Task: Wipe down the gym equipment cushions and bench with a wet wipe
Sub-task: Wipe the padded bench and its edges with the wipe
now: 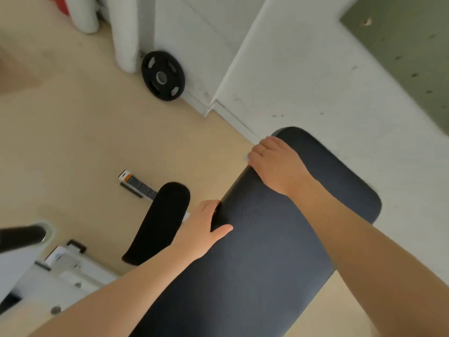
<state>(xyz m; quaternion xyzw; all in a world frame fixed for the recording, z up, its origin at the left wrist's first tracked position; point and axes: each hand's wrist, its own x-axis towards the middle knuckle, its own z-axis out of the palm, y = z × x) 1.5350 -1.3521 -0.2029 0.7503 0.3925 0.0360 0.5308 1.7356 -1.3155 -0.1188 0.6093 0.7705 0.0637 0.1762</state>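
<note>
A dark grey padded bench cushion (279, 239) runs from the bottom centre up to the right. My left hand (201, 229) grips its left edge, thumb on top and fingers curled under the side. Further up the same edge, my right hand (274, 161) lies over the cushion with its fingers curled down over the side; a sliver of white wet wipe (245, 157) shows at the fingertips. A black rounded cushion (160, 222) sits lower, left of the bench.
A black weight plate (162, 76) leans against the white cabinet base (194, 45). The white machine frame (68, 271) and a black handle (21, 237) stand at the lower left. A white wall (315, 81) is close behind the bench. The floor is beige.
</note>
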